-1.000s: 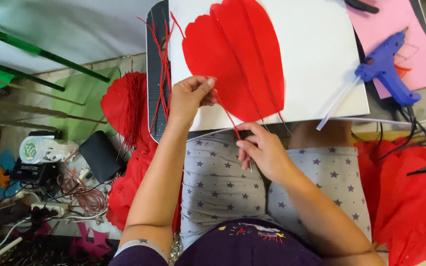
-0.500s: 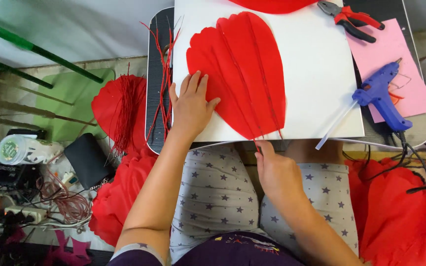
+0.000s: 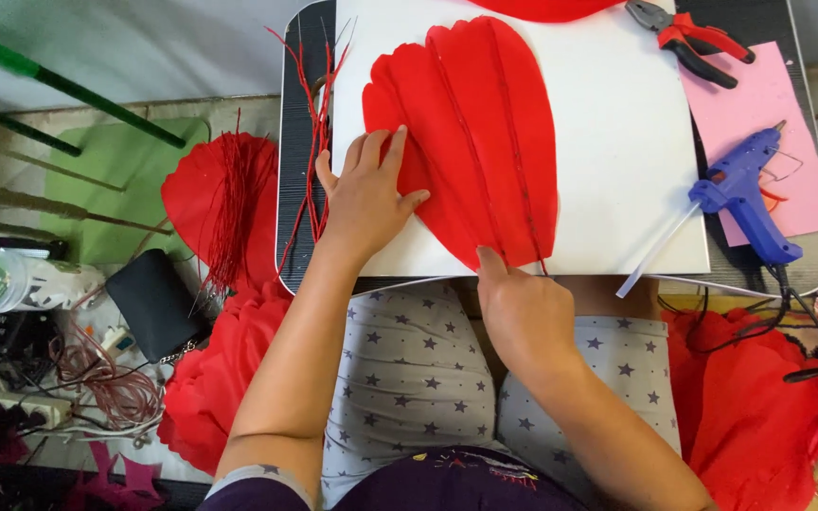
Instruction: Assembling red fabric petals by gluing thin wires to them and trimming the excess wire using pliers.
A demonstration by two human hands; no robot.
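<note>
Head view, looking straight down: big red petal (image 3: 471,142) flat on white board (image 3: 617,170), long axis running from narrow tip near the body up and away. Left hand (image 3: 366,194) pressing flat on petal's left lobe, fingers (image 3: 392,147) spread, gripping nothing. Right hand (image 3: 518,312) right at the tip, fingers curled, pinching the wire rib (image 3: 523,189) ends there, so nearer the point. Glue gun (image 3: 745,194) well apart to the right.

My lap table (image 3: 300,142) has a dark ribbed top and rounded corners. At nine o'clock the floor (image 3: 97,57) lies pale grey, with a green mat (image 3: 134,180) spread on it. At seven o'clock, a tangle of cables (image 3: 97,378) crowds the floor.
</note>
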